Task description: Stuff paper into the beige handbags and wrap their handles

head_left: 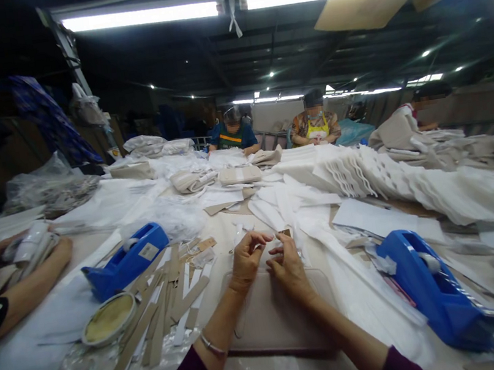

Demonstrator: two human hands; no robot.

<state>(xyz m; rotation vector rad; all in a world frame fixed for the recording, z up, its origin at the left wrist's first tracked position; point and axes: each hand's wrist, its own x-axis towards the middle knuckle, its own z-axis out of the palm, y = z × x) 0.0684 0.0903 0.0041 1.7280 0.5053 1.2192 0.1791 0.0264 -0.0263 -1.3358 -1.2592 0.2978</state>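
Note:
A flat beige bag-like piece (272, 323) with rounded corners lies on the table right in front of me. Over its far edge, my left hand (248, 262) is closed, thumb and fingers pinched together. Close beside it, my right hand (291, 268) has its fingers curled inward, facing the left hand. Something small and whitish shows between the two sets of fingertips, too small to name. Just behind my right fingers sits a small brown piece (286, 233). White wrapping sheet (358, 279) lies along the beige piece's right side.
Blue tape dispensers stand at left (128, 258) and right (438, 286). Beige and white strips (162, 302) and a round tin (109, 318) lie left. White foam sheets (366, 173) are stacked behind. A co-worker's hands (49, 258) hold a wrapped bundle at far left; other people sit opposite.

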